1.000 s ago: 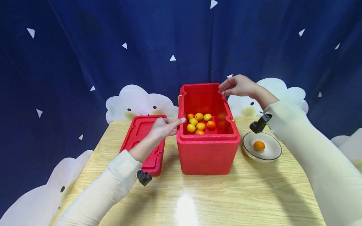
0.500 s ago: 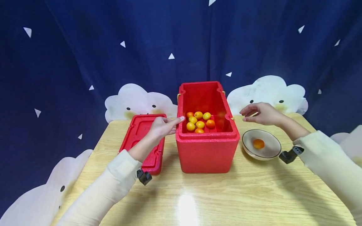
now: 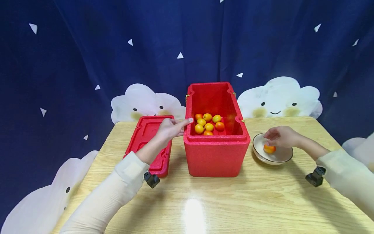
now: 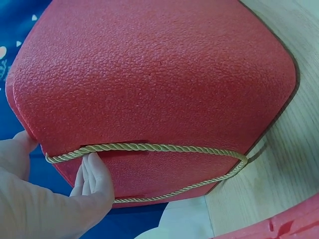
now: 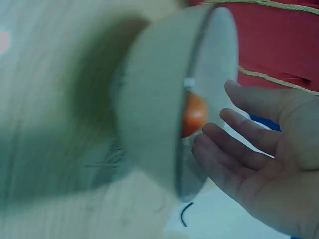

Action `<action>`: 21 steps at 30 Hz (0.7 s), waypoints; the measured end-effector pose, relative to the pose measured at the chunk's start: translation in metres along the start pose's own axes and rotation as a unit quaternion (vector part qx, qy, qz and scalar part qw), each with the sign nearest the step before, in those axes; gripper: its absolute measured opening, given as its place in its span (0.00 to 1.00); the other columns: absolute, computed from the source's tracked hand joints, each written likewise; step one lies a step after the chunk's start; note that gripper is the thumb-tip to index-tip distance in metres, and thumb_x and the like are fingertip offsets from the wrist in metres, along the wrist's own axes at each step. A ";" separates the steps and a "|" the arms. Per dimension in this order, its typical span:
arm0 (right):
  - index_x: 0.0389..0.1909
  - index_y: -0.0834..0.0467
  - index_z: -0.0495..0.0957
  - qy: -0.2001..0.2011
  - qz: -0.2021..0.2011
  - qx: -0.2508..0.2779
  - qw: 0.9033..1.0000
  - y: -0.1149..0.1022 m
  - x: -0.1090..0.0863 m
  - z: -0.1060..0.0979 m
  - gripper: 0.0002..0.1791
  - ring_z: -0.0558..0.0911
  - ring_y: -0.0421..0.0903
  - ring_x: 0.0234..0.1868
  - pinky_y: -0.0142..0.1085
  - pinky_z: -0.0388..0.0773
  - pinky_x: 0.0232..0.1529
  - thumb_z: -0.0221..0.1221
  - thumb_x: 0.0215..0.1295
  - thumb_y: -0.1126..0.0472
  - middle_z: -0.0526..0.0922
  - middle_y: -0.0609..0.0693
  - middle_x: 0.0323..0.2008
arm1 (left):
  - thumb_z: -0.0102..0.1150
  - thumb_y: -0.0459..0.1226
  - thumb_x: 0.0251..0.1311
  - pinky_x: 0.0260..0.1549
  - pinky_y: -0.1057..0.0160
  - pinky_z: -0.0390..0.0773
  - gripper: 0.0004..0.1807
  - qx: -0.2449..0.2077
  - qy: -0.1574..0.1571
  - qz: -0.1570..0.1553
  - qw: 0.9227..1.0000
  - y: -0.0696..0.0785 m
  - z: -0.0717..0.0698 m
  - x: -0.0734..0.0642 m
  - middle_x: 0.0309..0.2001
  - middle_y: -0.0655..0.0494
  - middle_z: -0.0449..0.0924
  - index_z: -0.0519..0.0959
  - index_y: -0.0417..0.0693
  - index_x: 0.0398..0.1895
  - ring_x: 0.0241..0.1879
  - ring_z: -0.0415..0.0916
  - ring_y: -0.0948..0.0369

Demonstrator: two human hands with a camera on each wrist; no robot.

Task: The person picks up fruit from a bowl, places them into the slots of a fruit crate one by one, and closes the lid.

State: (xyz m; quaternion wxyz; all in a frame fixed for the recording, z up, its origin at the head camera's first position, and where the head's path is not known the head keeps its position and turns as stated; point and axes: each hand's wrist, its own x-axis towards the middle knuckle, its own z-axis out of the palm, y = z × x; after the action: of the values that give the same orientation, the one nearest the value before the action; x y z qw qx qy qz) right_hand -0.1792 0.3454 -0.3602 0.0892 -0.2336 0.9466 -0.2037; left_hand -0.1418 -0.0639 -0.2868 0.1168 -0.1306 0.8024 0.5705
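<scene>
My left hand (image 3: pixel 170 128) grips the left rim of a red foam box (image 3: pixel 216 159), thumb over the edge and fingers against the outer wall. In the left wrist view, the fingertips lie by a twisted gold cord (image 4: pixel 174 148) on that wall. Several small yellow and orange fruits (image 3: pixel 208 127) rest on the box's floor. To the right, my right hand (image 3: pixel 283 136) hovers at a cream, dark-rimmed bowl (image 3: pixel 284 156), its fingers loosely bent. One orange fruit (image 3: pixel 269 149) lies in the bowl; the right wrist view shows the fingertips close to this fruit (image 5: pixel 195 114), not round it.
A red lid (image 3: pixel 149 126) lies on the wooden table (image 3: pixel 233 204) left of the box, partly under the left forearm. Behind the table hangs a dark blue curtain (image 3: pixel 157 42) with white triangles and cloud shapes.
My right hand has moved from the box's far right rim down to the right, into the bowl's mouth. The left hand keeps its hold on the box rim.
</scene>
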 end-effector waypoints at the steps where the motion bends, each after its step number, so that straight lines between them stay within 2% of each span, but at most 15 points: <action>1: 0.40 0.67 0.80 -0.003 0.001 -0.006 1.000 0.002 -0.001 0.002 0.18 0.84 0.47 0.36 0.30 0.81 0.36 0.69 0.53 0.60 0.87 0.57 0.36 | 0.65 0.54 0.55 0.53 0.61 0.82 0.29 0.000 0.000 0.000 1.000 0.000 0.000 0.000 0.48 0.46 0.83 0.75 0.40 0.48 0.47 0.85 0.55; 5: 0.35 0.66 0.80 -0.010 -0.005 -0.019 1.000 0.009 -0.003 0.011 0.15 0.83 0.41 0.31 0.28 0.78 0.32 0.70 0.51 0.60 0.86 0.52 0.30 | 0.65 0.53 0.55 0.53 0.61 0.82 0.29 0.000 0.000 0.003 1.000 0.000 0.000 0.000 0.48 0.45 0.83 0.75 0.40 0.48 0.47 0.85 0.55; 11: 0.30 0.59 0.81 -0.013 -0.021 -0.038 0.999 0.009 -0.001 0.019 0.12 0.74 0.31 0.26 0.25 0.73 0.29 0.71 0.49 0.57 0.82 0.42 0.25 | 0.65 0.53 0.55 0.51 0.62 0.82 0.29 0.000 0.001 -0.002 1.000 0.000 -0.002 0.001 0.48 0.45 0.82 0.74 0.40 0.49 0.47 0.85 0.54; 21: 0.30 0.57 0.80 -0.050 -0.042 -0.046 0.997 0.006 0.005 0.018 0.11 0.76 0.36 0.29 0.27 0.73 0.30 0.72 0.47 0.59 0.82 0.43 0.27 | 0.64 0.54 0.55 0.50 0.62 0.83 0.28 0.010 -0.002 -0.001 1.000 -0.001 -0.001 0.002 0.48 0.46 0.83 0.75 0.41 0.48 0.46 0.85 0.56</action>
State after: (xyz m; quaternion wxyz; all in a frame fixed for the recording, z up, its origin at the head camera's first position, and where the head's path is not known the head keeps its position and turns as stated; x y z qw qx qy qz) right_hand -0.1815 0.3417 -0.3791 0.1170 -0.2870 0.9387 -0.1511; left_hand -0.1431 -0.0654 -0.2874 0.1198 -0.1293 0.8078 0.5625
